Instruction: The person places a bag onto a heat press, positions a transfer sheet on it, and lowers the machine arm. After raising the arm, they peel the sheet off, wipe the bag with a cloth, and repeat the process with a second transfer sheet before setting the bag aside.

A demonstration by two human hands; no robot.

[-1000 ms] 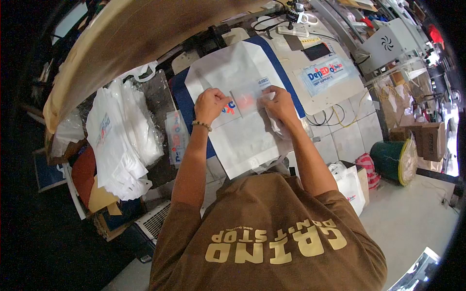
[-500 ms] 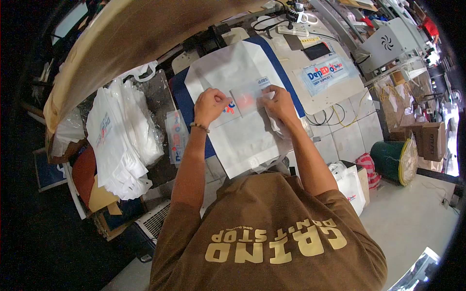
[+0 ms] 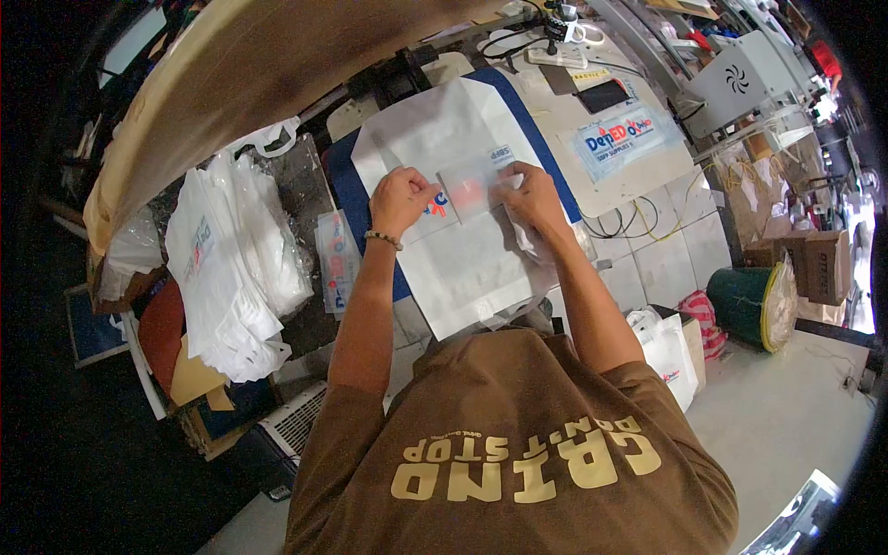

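Observation:
A white bag (image 3: 444, 291) lies flat on a blue pad (image 3: 513, 97) in front of me. On it rests a translucent printed film (image 3: 474, 176) with red and blue print and the letters SBFP, seen from the reverse side. My left hand (image 3: 400, 201) pinches at the film's left side, thumb and fingertips together beside a blue and red figure. My right hand (image 3: 527, 196) has its fingers closed on the film's right side. Beneath that hand hangs a crumpled white piece (image 3: 527, 239), partly hidden by it.
White printed bags (image 3: 217, 250) are piled at left, beside a clear plastic pack. More printed films (image 3: 624, 139) and a black phone (image 3: 603, 95) lie on the table at right. A machine with a fan (image 3: 740, 79) stands behind. Cables (image 3: 638, 222) loop over the floor tiles.
My left wrist has shifted very slightly. Both hands stay at the film, and the bag has not visibly moved.

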